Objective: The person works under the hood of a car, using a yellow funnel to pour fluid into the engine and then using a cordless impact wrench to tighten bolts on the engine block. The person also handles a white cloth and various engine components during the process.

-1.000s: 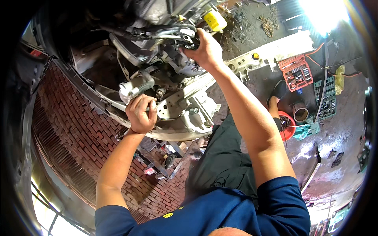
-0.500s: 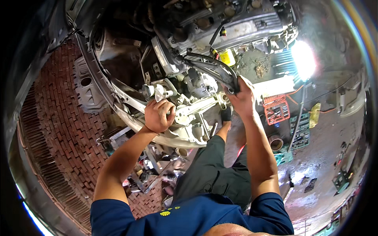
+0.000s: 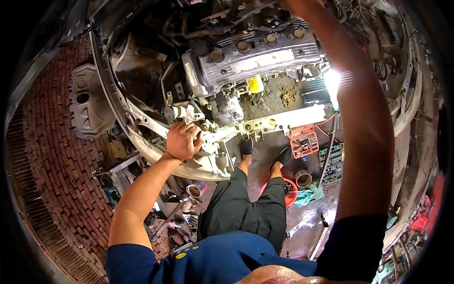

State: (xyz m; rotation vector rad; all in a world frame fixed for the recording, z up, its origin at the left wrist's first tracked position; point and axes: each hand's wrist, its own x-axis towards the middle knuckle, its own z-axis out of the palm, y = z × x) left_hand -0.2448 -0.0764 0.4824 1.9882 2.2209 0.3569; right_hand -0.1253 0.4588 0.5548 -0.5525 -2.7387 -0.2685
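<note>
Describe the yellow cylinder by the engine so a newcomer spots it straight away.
Find the big, ribbed silver metal engine topped with a row of round fittings. Just below the middle of its lower edge in the picture sits a short, bright yellow cylinder. Its yellow colour sets it apart from the grey metal housing at its lower left.

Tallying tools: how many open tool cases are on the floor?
2: a red one and, just below and to its right in the picture, a green one. Others may be hidden behind the right arm.
</note>
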